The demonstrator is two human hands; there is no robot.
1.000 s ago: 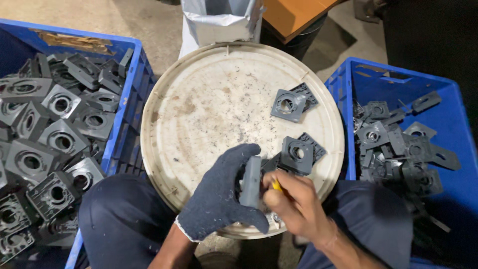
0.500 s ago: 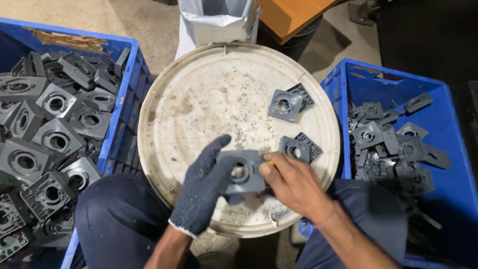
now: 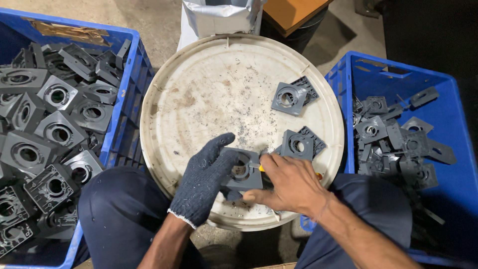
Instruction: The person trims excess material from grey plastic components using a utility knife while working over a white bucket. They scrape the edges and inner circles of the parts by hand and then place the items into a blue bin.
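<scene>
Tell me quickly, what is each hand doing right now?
Left hand, gloved: closed on the grey square plastic part.
Right hand, bare: closed on a small yellow-handled tool, its tip at that part.

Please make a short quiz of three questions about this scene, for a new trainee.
1. True or false: the left hand wears a dark knit glove.
2. How many grey parts lie loose on the white lid, apart from the part in the hands? A) none B) two groups C) ten
3. Fill in: the bare right hand holds a tool with a ____ handle against the part.

Key
1. True.
2. B: one group near the far right rim, one just beyond the right hand.
3. Yellow.
</scene>
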